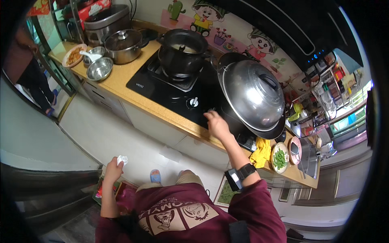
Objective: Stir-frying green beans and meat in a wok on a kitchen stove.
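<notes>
My left hand [113, 170] is low on the left, over the floor, pinching a crumpled white tissue [122, 159]. My right hand [218, 125] reaches to the front of the black gas cooktop [170, 98], fingers curled, where a second control seems to lie mostly hidden. I cannot tell whether they grip it. Left of this hand is a white-and-silver stove knob [193, 102]. A black pot [182, 62], uncovered with pale contents, stands on the left burner. On the right, a large wok [264, 133] is covered by a domed metal lid [249, 91].
Left of the cooktop are a lidded steel pot [123, 50], metal bowls [99, 69] and a plate of food [74, 55]. To the right lie a yellow cloth [260, 152], a plate of cut green beans [280, 158] and a sink [308, 158]. A person [30, 66] stands beyond the doorway.
</notes>
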A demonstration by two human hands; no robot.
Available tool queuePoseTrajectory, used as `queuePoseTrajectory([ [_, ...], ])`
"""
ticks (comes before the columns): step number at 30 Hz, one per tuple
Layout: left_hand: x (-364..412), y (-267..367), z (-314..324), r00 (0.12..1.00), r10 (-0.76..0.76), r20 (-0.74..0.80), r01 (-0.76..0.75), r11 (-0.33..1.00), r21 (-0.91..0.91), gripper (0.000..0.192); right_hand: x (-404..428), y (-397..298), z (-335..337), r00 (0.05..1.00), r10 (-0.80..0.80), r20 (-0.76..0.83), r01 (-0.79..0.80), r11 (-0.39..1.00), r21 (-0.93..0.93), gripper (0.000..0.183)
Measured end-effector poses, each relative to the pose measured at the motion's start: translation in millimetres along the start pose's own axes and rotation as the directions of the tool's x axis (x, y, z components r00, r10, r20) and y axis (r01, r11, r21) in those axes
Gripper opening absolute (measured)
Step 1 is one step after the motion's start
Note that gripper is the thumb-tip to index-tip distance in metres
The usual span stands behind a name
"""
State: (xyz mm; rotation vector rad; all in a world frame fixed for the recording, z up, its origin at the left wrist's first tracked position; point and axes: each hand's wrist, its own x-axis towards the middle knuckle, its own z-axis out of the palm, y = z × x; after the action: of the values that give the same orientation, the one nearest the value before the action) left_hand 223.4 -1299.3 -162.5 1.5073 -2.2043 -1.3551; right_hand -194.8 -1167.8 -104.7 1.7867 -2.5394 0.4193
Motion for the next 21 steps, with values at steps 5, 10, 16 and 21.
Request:
queuePoseTrajectory([
  [5,0.2,-19.7,19.4,0.990,-0.075,0.119,0.092,0.985,-0.148,0.021,22.9,16.2,22.5,0.887,0.459,0.053,-0.458,0.889,-0.030,0.040],
  [10,-7.3,-55.8,45.3,0.925,-0.185,0.333,0.215,0.975,-0.057,0.022,37.7,31.7,42.3,0.888,0.459,0.005,-0.460,0.888,0.002,0.039],
  [16,0.9,-82.0,53.9,0.968,-0.120,0.220,0.142,0.986,-0.088,0.022,39.0,41.7,49.0,0.831,0.555,0.018,-0.552,0.822,0.143,0.029],
  [21,13.6,-84.9,52.8,0.946,-0.233,0.224,0.276,0.943,-0.186,0.023,39.4,23.1,45.2,0.710,0.679,0.186,-0.654,0.538,0.532,0.036],
])
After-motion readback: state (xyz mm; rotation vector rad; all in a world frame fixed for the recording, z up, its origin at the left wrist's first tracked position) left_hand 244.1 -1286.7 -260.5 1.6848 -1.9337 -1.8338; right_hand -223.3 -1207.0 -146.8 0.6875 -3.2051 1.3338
